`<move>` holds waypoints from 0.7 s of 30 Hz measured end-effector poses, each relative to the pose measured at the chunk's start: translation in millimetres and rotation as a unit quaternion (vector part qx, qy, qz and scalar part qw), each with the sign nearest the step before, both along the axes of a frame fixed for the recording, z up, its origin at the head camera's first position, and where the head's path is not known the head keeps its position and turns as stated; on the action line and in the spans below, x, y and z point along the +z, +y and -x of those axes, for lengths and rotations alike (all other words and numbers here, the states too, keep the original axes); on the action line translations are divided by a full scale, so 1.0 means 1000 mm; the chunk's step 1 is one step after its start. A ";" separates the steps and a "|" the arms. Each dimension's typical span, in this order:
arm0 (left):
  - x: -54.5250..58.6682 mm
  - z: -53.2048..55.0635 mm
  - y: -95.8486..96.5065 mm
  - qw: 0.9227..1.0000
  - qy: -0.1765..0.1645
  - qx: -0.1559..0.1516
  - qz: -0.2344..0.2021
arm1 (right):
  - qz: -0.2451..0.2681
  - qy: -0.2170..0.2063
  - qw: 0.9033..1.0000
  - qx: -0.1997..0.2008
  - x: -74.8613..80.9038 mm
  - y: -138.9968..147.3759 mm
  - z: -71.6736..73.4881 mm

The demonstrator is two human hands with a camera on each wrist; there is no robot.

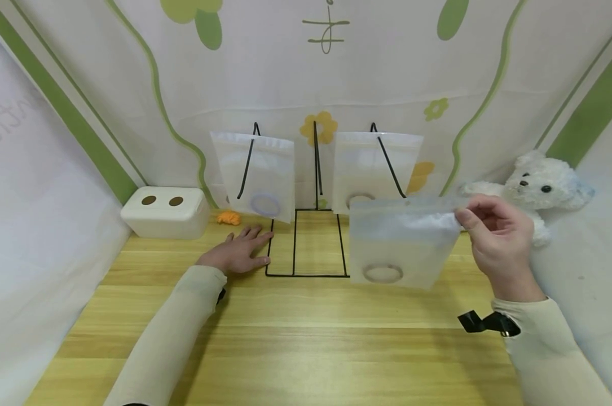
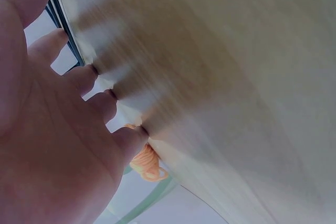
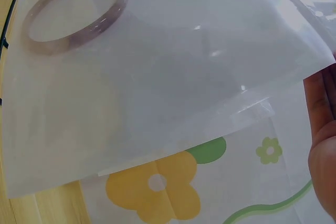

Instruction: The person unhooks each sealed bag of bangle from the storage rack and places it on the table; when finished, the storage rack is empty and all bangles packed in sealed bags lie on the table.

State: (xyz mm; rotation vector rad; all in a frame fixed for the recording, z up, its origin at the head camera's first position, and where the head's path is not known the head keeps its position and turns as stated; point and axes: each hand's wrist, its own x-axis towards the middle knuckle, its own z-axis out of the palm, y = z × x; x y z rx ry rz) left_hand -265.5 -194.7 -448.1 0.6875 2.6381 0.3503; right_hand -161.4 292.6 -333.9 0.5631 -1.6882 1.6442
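Fingers (image 1: pixel 469 220) of the right hand (image 1: pixel 503 242) pinch a translucent pouch (image 1: pixel 407 242) while the left hand (image 1: pixel 240 251) lies spread.

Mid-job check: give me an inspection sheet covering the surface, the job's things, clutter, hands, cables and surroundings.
Surface: wood-grain tabletop; no spill seen.
Job's things: black wire rack upright on it; left frosted bag and right frosted bag hang on its outer prongs; held frosted bag, in front of the rack's right side, shows a bangle through the plastic.
Clutter: white box and small orange figure at left; white teddy bear at right.
Hands: left hand rests spread beside the rack; right hand pinches the held bag's upper corner.
Cables: nothing seen.
Surroundings: white flower-print cloth behind.
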 end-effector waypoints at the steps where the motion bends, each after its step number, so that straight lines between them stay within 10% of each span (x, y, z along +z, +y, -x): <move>1: 0.000 0.000 0.000 1.000 0.000 -0.001 -0.001 | 0.004 0.003 1.000 0.007 0.000 0.000 -0.001; 15: 0.002 -0.002 -0.004 1.000 0.002 0.000 -0.002 | 0.053 -0.014 0.998 0.037 -0.008 0.025 -0.036; 21: 0.001 -0.001 -0.005 1.000 0.002 -0.003 -0.003 | 0.149 -0.064 0.981 0.102 -0.022 0.049 -0.050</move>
